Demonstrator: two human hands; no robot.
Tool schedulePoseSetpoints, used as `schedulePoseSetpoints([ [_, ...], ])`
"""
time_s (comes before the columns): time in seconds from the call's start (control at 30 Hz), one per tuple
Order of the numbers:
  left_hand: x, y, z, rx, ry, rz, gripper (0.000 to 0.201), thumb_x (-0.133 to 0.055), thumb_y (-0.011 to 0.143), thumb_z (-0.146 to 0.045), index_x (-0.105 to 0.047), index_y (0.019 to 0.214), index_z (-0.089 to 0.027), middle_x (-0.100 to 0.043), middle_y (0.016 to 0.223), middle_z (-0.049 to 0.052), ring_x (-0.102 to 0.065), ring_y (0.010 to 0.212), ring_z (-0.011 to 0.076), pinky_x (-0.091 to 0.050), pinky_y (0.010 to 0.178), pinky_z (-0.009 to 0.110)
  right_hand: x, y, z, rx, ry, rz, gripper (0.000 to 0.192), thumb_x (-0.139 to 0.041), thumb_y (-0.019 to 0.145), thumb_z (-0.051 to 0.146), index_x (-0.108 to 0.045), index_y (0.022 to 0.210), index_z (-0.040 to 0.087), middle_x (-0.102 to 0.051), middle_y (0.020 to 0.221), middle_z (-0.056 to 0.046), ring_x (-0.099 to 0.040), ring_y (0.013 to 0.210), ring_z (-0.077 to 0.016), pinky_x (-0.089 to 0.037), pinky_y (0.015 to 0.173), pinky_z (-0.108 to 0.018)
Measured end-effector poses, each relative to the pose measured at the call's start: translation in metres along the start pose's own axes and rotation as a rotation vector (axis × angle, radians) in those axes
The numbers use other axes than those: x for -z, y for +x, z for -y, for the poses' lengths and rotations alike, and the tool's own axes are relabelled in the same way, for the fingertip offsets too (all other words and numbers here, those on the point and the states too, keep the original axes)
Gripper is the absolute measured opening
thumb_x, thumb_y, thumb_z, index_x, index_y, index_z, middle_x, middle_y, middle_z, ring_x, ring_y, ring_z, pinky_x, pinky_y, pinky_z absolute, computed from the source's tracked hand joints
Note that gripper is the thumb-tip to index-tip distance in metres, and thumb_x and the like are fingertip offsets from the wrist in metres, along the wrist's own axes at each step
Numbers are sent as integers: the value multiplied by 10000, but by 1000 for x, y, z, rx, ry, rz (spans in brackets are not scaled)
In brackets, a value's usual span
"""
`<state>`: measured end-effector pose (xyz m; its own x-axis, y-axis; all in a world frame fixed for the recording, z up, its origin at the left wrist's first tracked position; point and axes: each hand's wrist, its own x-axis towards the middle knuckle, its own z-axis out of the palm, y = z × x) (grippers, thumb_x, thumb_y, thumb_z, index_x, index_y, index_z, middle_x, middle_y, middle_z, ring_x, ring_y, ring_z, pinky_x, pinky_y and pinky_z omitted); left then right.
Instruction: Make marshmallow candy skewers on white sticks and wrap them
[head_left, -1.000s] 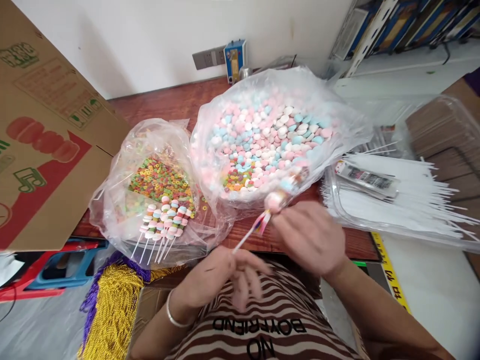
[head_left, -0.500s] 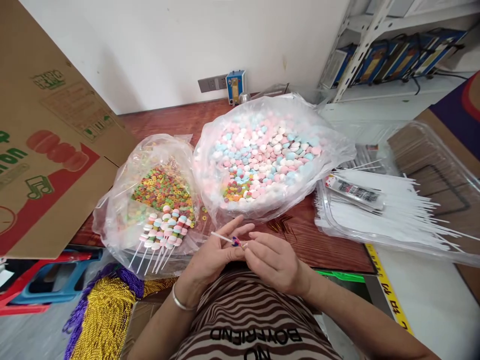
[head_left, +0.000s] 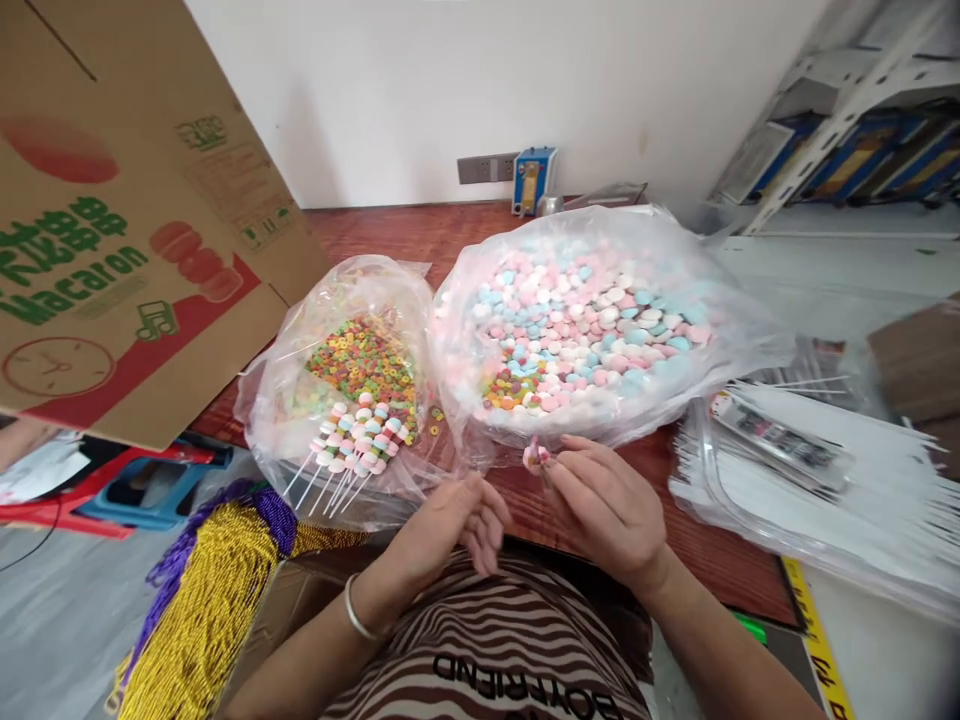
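My right hand (head_left: 611, 510) pinches a small pink and white piece (head_left: 535, 456) just above the table; its exact kind is too small to make out. My left hand (head_left: 461, 520) hangs apart from it, fingers loosely curled and a little apart, with nothing seen in them. Beyond the hands, a large clear bag (head_left: 600, 330) holds pink, white and blue round candies. To the left, a second clear bag (head_left: 277, 340) contains small colourful rings (head_left: 360, 360). Several finished candy skewers (head_left: 358, 440) lie on that bag, their white sticks pointing toward me.
A plastic tray (head_left: 686, 480) with white sticks (head_left: 847, 500) stands at the right. A tall cardboard box (head_left: 150, 250) blocks the left side. Gold and purple cords (head_left: 210, 590) hang at lower left. A blue device (head_left: 534, 180) is by the wall.
My hands have parted. The left hand has let go of the white stick and drawn back; the right has moved a little with the small piece. The view has turned left.
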<state>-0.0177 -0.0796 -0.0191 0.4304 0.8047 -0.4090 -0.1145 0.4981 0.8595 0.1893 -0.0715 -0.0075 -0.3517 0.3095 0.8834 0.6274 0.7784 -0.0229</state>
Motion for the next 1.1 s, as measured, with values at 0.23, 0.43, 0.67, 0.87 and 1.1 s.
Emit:
schedulePoseSetpoints([
  [0.23, 16, -4, -39, -157, -519, 249, 1000, -223, 875, -876, -699, 1264, -87, -787, 1027, 212, -750, 951, 318, -545, 870, 413, -31, -2, 41, -27, 325, 214, 225, -490, 1005, 133, -685, 896, 159, -687, 720, -41, -604, 627, -151, -480, 589, -286],
  [0.43, 21, 0, -14, -98, -221, 413, 999, -277, 840, -908, -804, 1009, -76, -790, 912, 218, -754, 938, 350, -513, 971, 482, -22, 16, 17, -755, 767, 306, 181, -613, 969, 226, -615, 789, 210, -624, 678, 12, -554, 584, -119, -442, 531, -217],
  [0.67, 17, -10, -16, -329, -352, 304, 967, -306, 828, -915, -741, 1281, -179, -727, 1304, 166, -639, 1277, 362, -405, 1152, 516, -29, 12, 32, -556, 877, 546, 156, -588, 907, 164, -614, 756, 194, -634, 701, -2, -574, 663, -136, -443, 626, -245],
  [0.87, 26, -22, -5, -418, -125, 51, 649, -581, 873, -732, -828, 875, -131, -772, 729, 118, -714, 635, 218, -586, 765, 365, -46, 13, 23, -986, 966, 208, 149, -590, 957, 296, -591, 831, 214, -660, 765, -7, -612, 699, -147, -501, 658, -260],
  [1.1, 54, -85, 6, -185, 105, -678, 611, -734, 779, -654, -738, 1225, -236, -779, 1067, 69, -718, 1015, 257, -571, 940, 357, -96, 25, 101, 50, 737, 519, 267, -446, 1062, 209, -676, 934, 162, -740, 927, -76, -676, 853, -169, -528, 815, -298],
])
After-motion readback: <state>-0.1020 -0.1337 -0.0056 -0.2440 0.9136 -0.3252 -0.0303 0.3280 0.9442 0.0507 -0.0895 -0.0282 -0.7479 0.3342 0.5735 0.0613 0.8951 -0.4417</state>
